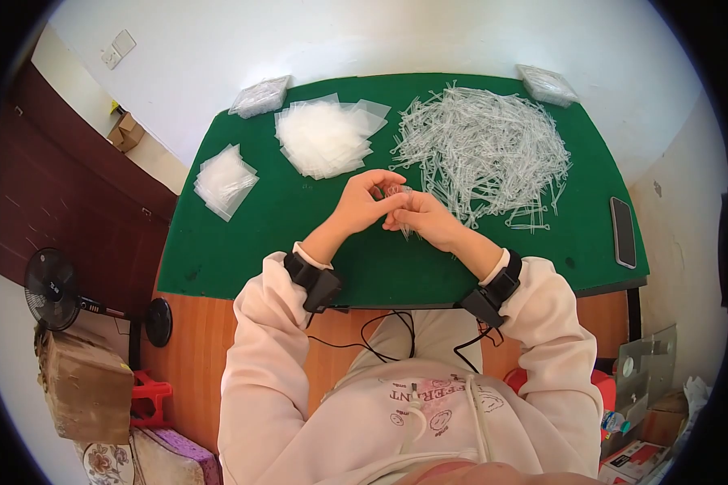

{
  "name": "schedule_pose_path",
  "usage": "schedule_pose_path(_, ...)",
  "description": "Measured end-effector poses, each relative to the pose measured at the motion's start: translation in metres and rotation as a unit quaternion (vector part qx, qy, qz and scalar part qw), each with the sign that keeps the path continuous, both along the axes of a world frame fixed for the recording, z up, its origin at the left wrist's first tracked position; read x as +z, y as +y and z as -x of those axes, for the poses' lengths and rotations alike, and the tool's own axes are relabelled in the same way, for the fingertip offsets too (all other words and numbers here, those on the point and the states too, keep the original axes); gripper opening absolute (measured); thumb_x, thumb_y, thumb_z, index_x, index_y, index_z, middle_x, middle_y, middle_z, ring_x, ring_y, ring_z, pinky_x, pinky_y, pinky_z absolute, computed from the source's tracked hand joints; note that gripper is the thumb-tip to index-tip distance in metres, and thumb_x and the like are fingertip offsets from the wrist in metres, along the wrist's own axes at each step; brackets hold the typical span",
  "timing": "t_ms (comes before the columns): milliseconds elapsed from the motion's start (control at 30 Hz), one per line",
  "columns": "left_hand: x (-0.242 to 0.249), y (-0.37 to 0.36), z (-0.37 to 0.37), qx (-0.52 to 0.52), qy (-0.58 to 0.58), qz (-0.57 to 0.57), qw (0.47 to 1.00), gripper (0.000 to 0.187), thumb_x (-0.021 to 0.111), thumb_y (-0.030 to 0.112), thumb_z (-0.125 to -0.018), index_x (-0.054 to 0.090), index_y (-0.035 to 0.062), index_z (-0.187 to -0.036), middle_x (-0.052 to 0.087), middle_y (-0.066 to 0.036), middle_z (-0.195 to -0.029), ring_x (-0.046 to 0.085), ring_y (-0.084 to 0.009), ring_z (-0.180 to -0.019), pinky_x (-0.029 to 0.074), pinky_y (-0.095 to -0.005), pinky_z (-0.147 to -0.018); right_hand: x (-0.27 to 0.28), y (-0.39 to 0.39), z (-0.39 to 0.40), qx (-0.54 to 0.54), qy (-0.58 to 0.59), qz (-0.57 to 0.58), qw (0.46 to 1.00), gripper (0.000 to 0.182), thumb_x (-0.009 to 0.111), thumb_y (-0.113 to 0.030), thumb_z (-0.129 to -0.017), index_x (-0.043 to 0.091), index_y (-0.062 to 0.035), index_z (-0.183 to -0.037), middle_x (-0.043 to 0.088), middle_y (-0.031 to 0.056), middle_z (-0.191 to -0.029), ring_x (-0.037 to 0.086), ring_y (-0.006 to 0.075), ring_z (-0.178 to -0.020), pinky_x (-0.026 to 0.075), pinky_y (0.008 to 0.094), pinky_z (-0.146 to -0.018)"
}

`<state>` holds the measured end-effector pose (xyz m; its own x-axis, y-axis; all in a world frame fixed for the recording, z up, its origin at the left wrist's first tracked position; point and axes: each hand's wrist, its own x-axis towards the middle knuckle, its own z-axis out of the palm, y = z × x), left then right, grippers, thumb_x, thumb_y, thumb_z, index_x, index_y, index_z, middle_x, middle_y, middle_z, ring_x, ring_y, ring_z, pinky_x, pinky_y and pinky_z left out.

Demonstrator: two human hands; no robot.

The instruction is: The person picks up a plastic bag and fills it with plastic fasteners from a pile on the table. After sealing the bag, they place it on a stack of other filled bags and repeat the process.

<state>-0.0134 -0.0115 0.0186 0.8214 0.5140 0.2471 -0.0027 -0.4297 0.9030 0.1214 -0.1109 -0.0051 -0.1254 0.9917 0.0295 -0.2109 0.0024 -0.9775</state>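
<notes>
Both hands meet over the green tabletop (299,242), in front of the pile. Between them is a small bundle of thin clear plastic sticks (396,191) with looped ends. My left hand (366,200) curls around the bundle's upper end. My right hand (425,218) pinches it lower down, and a few stick ends poke out below the fingers. Just beyond my right hand lies a big heap of the same clear sticks (493,149). Past my left hand a stack of clear plastic bags (323,139) is spread out, with a smaller stack of bags (225,182) farther left.
Filled clear packs stand at the table's back left (260,96) and back right (547,85). A phone (623,233) rests by the right edge. Black cables (372,343) hang below the front edge. On the floor to the left are a fan (52,288) and a cardboard box (85,384).
</notes>
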Motion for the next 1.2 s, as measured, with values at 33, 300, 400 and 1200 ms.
schedule_pose_path(33, 0.001, -0.005, -0.001, 0.027, -0.005, -0.033, 0.999, 0.027, 0.064, 0.015, -0.075, 0.059, 0.0028, -0.098, 0.059, -0.001, -0.082, 0.052, -0.0073, -0.072, 0.041, -0.0216, -0.066, 0.000, 0.000, 0.000, 0.001, 0.002, 0.003, 1.000, 0.015, 0.044, -0.003, -0.085, 0.051, -0.0002, -0.099, 0.058, 0.0060, -0.085, 0.057, 0.0124, -0.079, 0.046, 0.0252, -0.075)
schedule_pose_path(300, -0.004, -0.006, -0.005, 0.058, -0.054, -0.073, 0.994, 0.028, 0.066, 0.014, -0.069, 0.060, 0.0038, -0.095, 0.057, 0.000, -0.076, 0.051, -0.0072, -0.069, 0.039, -0.0210, -0.060, 0.000, 0.001, 0.000, 0.005, 0.027, 0.009, 1.000, 0.014, 0.044, -0.002, -0.085, 0.051, -0.0010, -0.098, 0.057, 0.0043, -0.087, 0.056, 0.0115, -0.080, 0.047, 0.0250, -0.075)
schedule_pose_path(400, -0.002, -0.006, -0.005, 0.059, -0.053, -0.079, 0.994, 0.028, 0.065, 0.013, -0.069, 0.060, 0.0037, -0.095, 0.057, 0.000, -0.076, 0.050, -0.0073, -0.068, 0.039, -0.0211, -0.060, 0.002, 0.000, 0.001, -0.003, 0.031, 0.013, 0.999, 0.014, 0.044, -0.003, -0.085, 0.051, -0.0013, -0.098, 0.056, 0.0039, -0.087, 0.056, 0.0115, -0.081, 0.047, 0.0254, -0.075)
schedule_pose_path(1200, -0.001, -0.007, -0.001, 0.058, -0.049, -0.108, 0.991, 0.020, 0.062, 0.008, -0.071, 0.064, 0.0060, -0.091, 0.053, 0.001, -0.074, 0.048, -0.0074, -0.064, 0.040, -0.0200, -0.058, 0.001, 0.001, -0.013, 0.085, 0.152, 0.082, 0.981, 0.011, 0.047, -0.007, -0.087, 0.053, -0.0047, -0.095, 0.057, 0.0048, -0.084, 0.057, 0.0159, -0.079, 0.047, 0.0271, -0.069)
